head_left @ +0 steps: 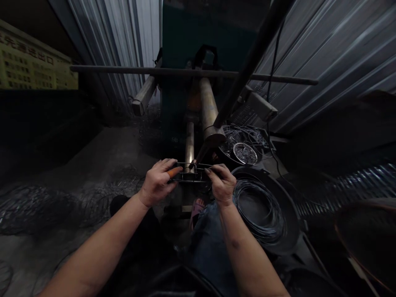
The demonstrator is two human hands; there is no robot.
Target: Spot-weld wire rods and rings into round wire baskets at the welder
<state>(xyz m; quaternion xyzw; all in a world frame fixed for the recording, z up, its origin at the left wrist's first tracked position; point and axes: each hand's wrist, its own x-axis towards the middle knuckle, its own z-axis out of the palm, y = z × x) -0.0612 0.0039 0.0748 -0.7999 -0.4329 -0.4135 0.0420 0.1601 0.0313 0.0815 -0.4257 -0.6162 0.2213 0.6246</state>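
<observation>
A small wire frame point(191, 172), made of thin rings and rods, is held flat between my two hands. My left hand point(157, 181) grips its left end, fingers curled, with something orange showing at the thumb tip. My right hand point(222, 183) pinches its right end. The frame sits under the tip of a welding machine's electrode arm point(206, 142), which reaches toward me from a green machine body point(179, 49).
A dark basin point(278, 231) holding coiled wire rings point(260, 208) stands at my right. Finished round wire pieces point(245, 153) are piled behind it. Tangled wire point(46, 206) covers the floor at left. Corrugated metal walls close the back.
</observation>
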